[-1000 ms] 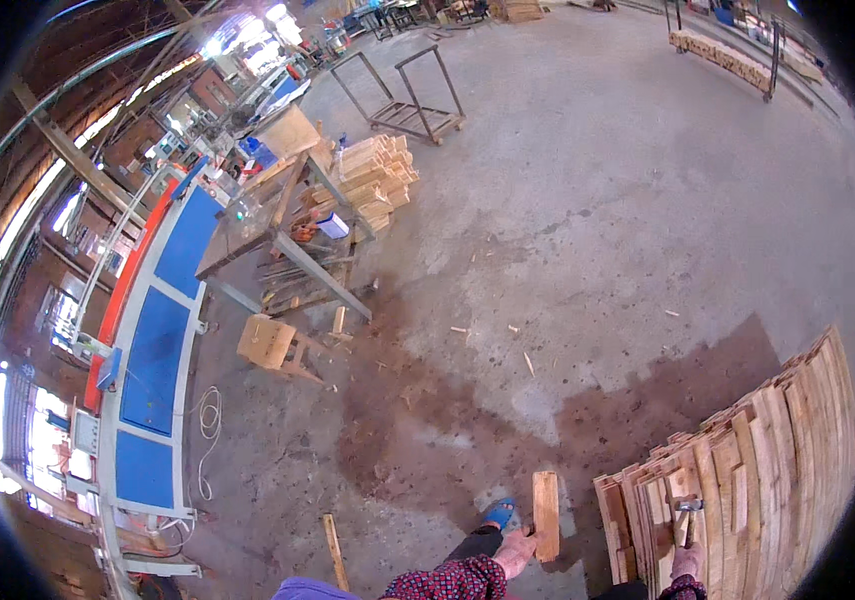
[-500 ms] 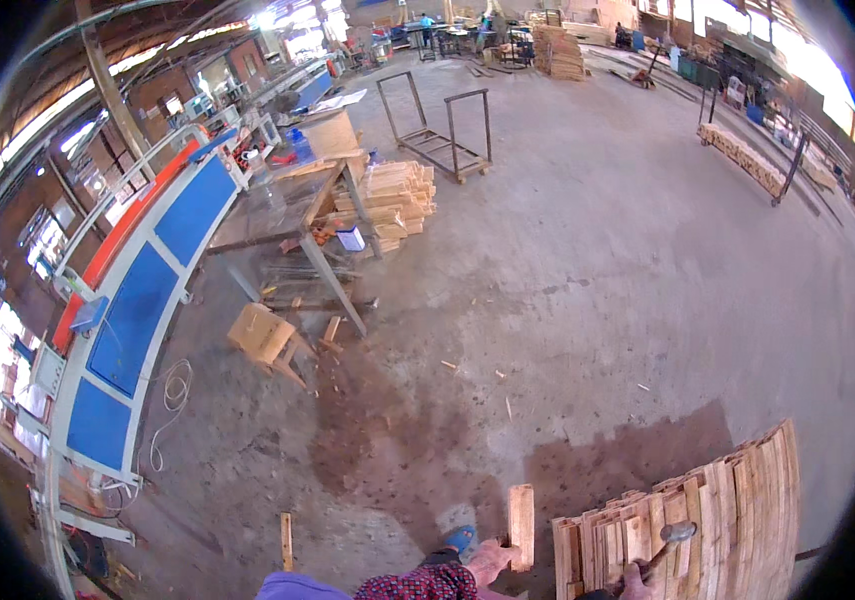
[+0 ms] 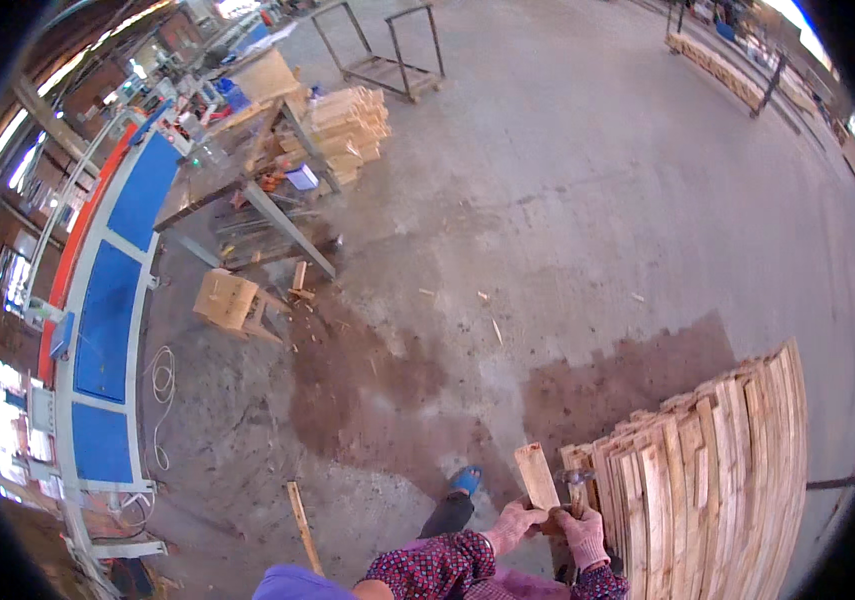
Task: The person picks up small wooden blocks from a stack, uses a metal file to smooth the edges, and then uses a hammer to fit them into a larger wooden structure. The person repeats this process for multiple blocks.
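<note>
My left hand [image 3: 515, 526], in a pale pinkish glove, grips the lower end of a short wooden board [image 3: 536, 475], which tilts up and away from me. Close beside it, my gloved right hand [image 3: 583, 536] is closed round a hammer [image 3: 577, 476]. The hammer's metal head stands just right of the board, and much of its handle is hidden by the hand. Immediately right of both hands rises a large stack of wooden slats [image 3: 712, 475], packed side by side.
A loose wooden strip [image 3: 303, 528] is at lower left. Farther off are a wooden stool [image 3: 230, 300], a metal-legged table [image 3: 272, 205] and a wood pile [image 3: 347, 125]. A long blue-panelled machine [image 3: 107, 320] lines the left. An empty metal cart [image 3: 387, 70] stands at the back.
My right hand has brought the hammer left, from over the slat stack to beside the board. My left hand has raised and tilted the board. The view has tipped downward.
</note>
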{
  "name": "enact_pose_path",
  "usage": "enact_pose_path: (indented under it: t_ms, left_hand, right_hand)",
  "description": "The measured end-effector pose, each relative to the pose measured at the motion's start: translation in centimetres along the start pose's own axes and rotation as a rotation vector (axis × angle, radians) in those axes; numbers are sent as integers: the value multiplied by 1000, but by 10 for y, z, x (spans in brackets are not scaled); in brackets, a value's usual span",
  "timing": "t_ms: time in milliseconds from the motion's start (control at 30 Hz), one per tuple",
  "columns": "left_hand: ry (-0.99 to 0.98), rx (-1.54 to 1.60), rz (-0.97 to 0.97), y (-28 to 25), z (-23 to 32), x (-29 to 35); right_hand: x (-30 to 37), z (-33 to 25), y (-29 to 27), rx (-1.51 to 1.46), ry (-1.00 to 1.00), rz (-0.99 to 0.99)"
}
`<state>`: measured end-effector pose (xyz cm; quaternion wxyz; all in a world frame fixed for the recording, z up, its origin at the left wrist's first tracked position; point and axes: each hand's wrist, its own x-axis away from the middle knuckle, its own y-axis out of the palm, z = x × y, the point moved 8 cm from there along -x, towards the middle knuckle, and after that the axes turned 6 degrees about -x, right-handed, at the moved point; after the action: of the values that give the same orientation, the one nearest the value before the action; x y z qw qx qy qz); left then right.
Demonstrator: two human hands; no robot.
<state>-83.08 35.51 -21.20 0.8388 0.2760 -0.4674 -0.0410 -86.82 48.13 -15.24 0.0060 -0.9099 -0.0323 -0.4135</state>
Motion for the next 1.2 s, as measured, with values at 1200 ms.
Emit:
enact_pose_path:
  t_ms: [1200]
  left_hand:
    - [-140,4,299,-62,-129,-239]
  right_hand:
    - [90,95,-52,-673,493,534]
